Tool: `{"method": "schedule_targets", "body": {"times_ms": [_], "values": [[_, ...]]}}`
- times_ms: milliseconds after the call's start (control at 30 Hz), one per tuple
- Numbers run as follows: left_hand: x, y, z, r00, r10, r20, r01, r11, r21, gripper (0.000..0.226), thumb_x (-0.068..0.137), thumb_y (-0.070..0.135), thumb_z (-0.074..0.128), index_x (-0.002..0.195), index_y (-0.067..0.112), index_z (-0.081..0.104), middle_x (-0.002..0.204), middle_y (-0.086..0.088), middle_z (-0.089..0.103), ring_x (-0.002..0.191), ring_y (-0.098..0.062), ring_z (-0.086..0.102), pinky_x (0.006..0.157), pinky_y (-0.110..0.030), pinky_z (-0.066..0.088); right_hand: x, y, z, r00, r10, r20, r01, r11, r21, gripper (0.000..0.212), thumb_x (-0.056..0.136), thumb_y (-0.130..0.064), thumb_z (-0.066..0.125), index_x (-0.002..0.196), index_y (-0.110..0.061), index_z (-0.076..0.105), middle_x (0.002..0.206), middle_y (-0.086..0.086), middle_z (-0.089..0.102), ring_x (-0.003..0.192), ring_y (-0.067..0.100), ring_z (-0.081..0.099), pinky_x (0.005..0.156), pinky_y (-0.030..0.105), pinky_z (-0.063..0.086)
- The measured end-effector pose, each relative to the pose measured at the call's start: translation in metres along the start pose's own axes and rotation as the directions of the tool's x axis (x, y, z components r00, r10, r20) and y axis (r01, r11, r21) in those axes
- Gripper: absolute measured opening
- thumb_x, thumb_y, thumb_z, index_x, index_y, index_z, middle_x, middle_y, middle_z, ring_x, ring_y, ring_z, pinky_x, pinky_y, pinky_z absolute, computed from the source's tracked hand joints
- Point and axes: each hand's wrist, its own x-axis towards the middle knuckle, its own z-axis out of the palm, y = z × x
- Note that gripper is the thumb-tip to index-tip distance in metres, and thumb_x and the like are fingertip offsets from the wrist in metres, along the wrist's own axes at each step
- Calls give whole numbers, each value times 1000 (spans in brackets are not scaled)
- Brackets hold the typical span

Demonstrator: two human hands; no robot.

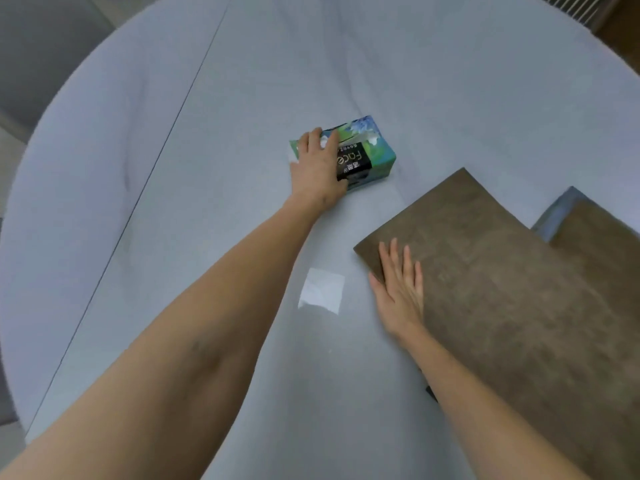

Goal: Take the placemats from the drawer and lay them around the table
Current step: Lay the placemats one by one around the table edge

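Observation:
A brown placemat lies flat on the pale grey round table, at the right. My right hand rests flat on its near left corner, fingers straight. A second brown placemat shows at the far right edge, partly under a grey-blue piece. My left hand reaches to the table's middle and lies on the left end of a green and blue tissue pack, fingers over its top.
A bright square of reflected light sits on the table between my arms. A dark seam runs across the table's left part. A grey chair stands at the upper left, wooden floor at the upper right.

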Motion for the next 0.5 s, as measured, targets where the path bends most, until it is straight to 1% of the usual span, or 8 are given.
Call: {"method": "schedule_targets", "body": {"times_ms": [67,133,233,300,367,433,467,500], "values": [[10,6,8,999,39,3,-39,998,49,79,90,17,59,154,18,12,161,-11,1,148,-33,-2,115,-55,24,0,-1,-1,1000,3,9,-3,1000,-12,71,83,-57,0,149,-31,-6,153,-15,-21,143,6,-22,111,23,-25],[9,6,18,989,104,102,-120,978,172,79,96,20,52,155,20,0,162,-6,-12,148,-32,-14,117,-58,15,0,-1,-1,1000,6,7,-6,999,-32,71,83,-56,0,149,-30,-8,153,-14,-21,143,7,-22,111,23,-25],[10,-1,25,949,163,271,-230,944,236,87,96,29,53,154,21,-10,159,-3,-24,146,-31,-22,115,-55,24,2,0,-1,1000,6,8,-5,998,-66,72,83,-56,-1,149,-28,-9,152,-12,-23,143,9,-23,109,23,-27],[8,1,16,950,185,253,-247,938,244,83,97,33,51,154,20,-7,159,-4,-23,146,-32,-20,117,-56,18,1,0,-1,1000,2,20,-1,998,-56,73,83,-57,-1,149,-28,-10,152,-12,-24,142,9,-25,109,23,-28],[-8,9,4,964,246,96,-261,948,183,69,98,31,48,154,16,12,162,-9,-3,149,-32,0,117,-53,21,2,1,-2,999,-1,43,3,999,-37,72,85,-58,1,149,-29,-10,153,-13,-24,140,7,-27,111,26,-25],[-41,16,-1,982,188,-29,-190,981,-50,53,97,32,47,145,14,35,151,-10,34,136,-29,36,105,-46,40,4,1,-7,996,-1,90,2,1000,-6,65,92,-54,8,150,-29,-9,155,-11,-22,139,5,-27,113,29,-22],[-60,18,0,997,81,8,-78,977,-199,50,98,37,47,140,13,41,142,-9,45,127,-28,46,100,-44,44,3,1,-11,993,-3,118,0,1000,26,60,97,-48,13,150,-29,-8,157,-9,-19,140,5,-25,114,30,-21],[-79,18,3,991,-49,124,87,942,-324,52,97,44,47,137,11,44,136,-9,52,122,-27,51,99,-42,45,0,1,-15,990,-11,143,1,997,71,55,102,-42,17,151,-29,-5,158,-9,-16,142,6,-23,115,30,-19]]}}
